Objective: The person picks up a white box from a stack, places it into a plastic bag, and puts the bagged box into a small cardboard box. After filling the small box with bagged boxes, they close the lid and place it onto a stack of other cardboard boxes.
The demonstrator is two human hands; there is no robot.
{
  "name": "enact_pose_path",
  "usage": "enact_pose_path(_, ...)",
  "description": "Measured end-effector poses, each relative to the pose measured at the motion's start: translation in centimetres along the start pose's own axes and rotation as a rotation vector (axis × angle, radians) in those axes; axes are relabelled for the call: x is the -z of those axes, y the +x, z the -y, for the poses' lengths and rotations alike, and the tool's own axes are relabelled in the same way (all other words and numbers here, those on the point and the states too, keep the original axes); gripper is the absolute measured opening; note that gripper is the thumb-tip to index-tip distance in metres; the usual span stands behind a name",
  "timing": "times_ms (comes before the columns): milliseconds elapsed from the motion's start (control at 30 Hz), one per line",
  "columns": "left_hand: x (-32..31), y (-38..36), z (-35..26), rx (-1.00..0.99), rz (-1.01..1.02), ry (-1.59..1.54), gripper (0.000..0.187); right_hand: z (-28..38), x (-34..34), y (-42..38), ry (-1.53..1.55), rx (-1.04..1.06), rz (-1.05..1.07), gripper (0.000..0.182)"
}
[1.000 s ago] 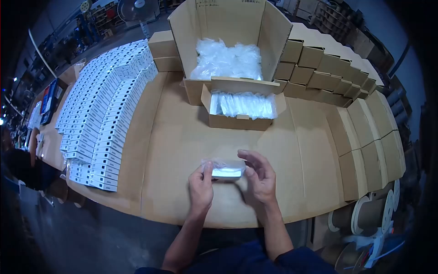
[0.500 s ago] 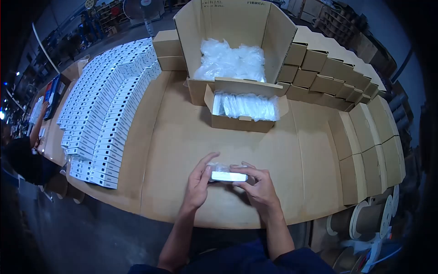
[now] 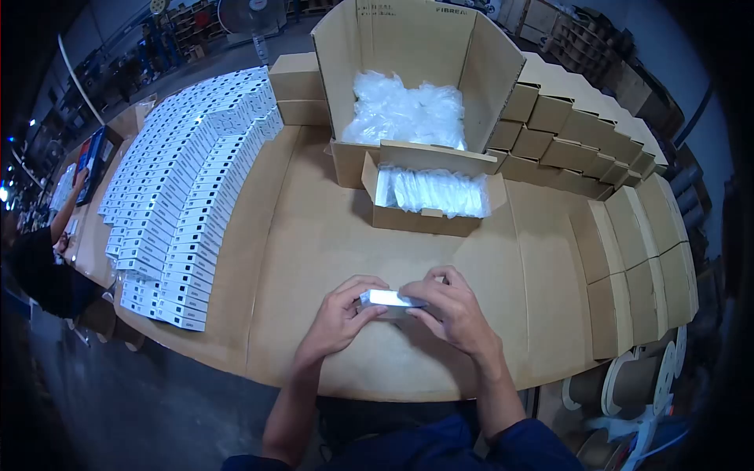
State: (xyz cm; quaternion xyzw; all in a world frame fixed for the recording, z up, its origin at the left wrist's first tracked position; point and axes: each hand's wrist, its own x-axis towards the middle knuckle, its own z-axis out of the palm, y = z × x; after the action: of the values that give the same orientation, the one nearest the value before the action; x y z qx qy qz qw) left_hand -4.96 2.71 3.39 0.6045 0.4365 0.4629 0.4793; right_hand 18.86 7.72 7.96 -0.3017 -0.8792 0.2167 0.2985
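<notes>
A small white box [image 3: 390, 298] is held above the front middle of the cardboard-covered table [image 3: 314, 235]. My left hand [image 3: 340, 315] grips its left end between thumb and fingers. Around its right end my right hand [image 3: 452, 308] is closed, fingers on top and thumb below. Beyond my hands stands an open carton [image 3: 428, 222] holding a row of items in clear plastic wrap [image 3: 436, 191]. Behind that, a larger open carton [image 3: 487, 86] contains a heap of clear plastic bags [image 3: 404, 110].
Stacked white boxes [image 3: 181, 196] fill the table's left side. Brown cartons [image 3: 565, 122] are piled at the back right, with more cartons [image 3: 640, 271] on the right edge. Another person [image 3: 43, 271] is at the far left. Spools [image 3: 628, 377] stand below, at the lower right.
My left hand's fingers have closed over the white box's left end, and my right hand's fingers have bent more over the other end. The view has shifted slightly.
</notes>
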Motion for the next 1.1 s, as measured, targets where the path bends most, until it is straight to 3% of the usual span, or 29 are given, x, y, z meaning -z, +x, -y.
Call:
enact_pose_path(100, 1.7, 1.5, -1.0, -0.047, 0.059, 0.036, 0.031, 0.3, 1.2, 1.7, -0.08, 0.072, 0.139, 0.029)
enact_pose_path(200, 3.3, 3.3, -0.2, -0.032, 0.042, -0.102, 0.04, -0.2, 2.2, 3.9, -0.026, 0.078, 0.106, 0.028)
enact_pose_path(300, 5.4, 6.2, 0.4, 0.037, -0.123, -0.216, 0.054, -1.0, 2.7, 6.4, -0.017, 0.05, -0.187, 0.03)
enact_pose_path(400, 6.3, 9.1, -0.5, 0.008, -0.231, 0.312, 0.066, -2.4, 1.2, 8.9, 0.022, -0.108, -0.423, 0.03)
enact_pose_path(500, 7.4, 11.2, 0.6, -0.257, -0.14, 0.714, 0.073, -3.4, -1.6, 11.2, -0.035, -0.11, -0.586, 0.036)
enact_pose_path(633, 8.5, 13.4, 2.6, -0.453, -0.146, 0.902, 0.063, -4.6, -4.3, 12.2, -0.237, -0.048, -0.611, 0.048)
enact_pose_path(700, 8.7, 13.8, 2.8, -0.444, -0.162, 0.82, 0.046, -5.3, -5.1, 12.1, -0.358, 0.0, -0.62, 0.049)
enact_pose_path(867, 10.1, 14.3, 3.4, -0.406, -0.132, 0.751, 0.034, -4.3, -5.0, 12.8, -0.505, -0.183, -0.471, 0.049)
enact_pose_path(1100, 10.9, 14.3, 4.3, -0.377, -0.099, 0.646, 0.032, -5.7, -6.8, 14.8, -0.558, -0.371, -0.289, 0.043)
